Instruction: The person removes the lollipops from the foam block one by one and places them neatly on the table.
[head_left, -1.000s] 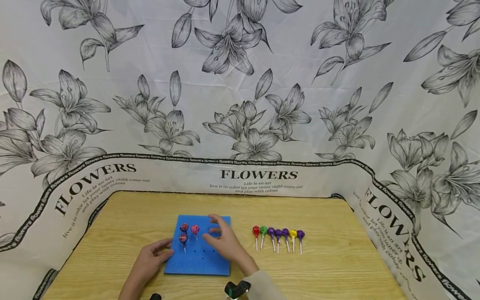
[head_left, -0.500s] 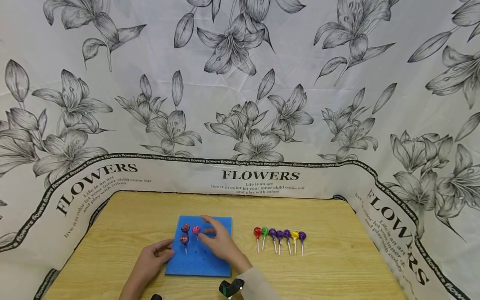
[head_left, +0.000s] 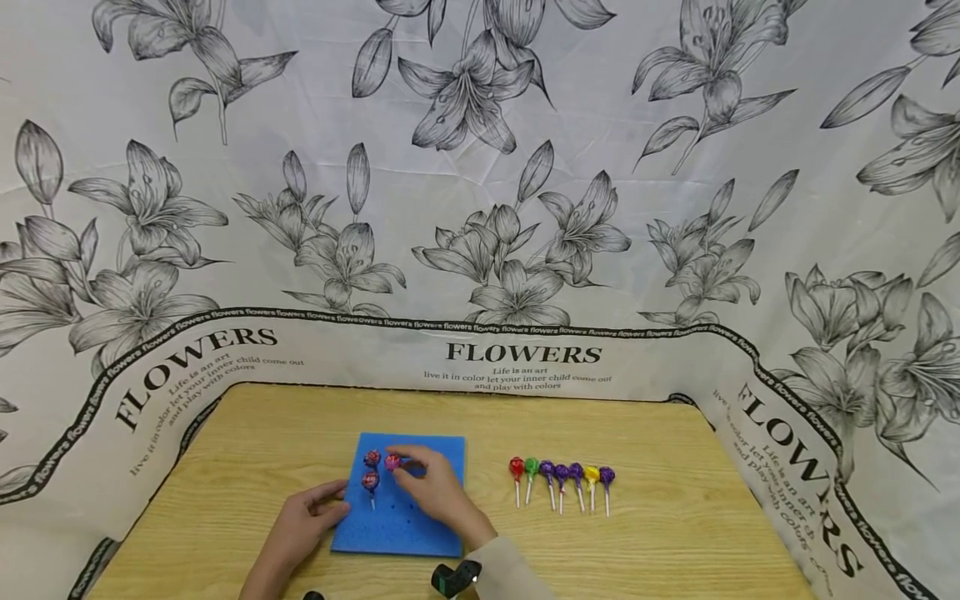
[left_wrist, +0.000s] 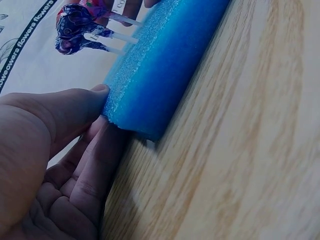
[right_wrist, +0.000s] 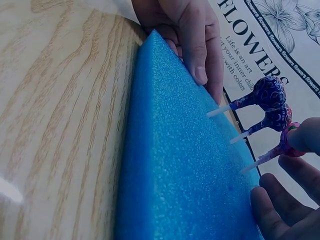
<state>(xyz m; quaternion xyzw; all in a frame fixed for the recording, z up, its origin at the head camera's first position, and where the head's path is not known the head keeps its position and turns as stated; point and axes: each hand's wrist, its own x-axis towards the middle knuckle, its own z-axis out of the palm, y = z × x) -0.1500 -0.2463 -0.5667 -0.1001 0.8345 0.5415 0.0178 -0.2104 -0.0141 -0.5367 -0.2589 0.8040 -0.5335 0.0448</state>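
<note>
Right hand's fingers [right_wrist: 300, 137] pinch a pink lollipop [right_wrist: 286, 146] standing in blue foam [right_wrist: 175, 165].

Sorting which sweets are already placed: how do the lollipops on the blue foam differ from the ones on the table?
The foam lollipops are three, standing upright with sticks in the blue foam; the table lollipops are seven, lying flat in a row. All are wrapped, with white sticks.
</note>
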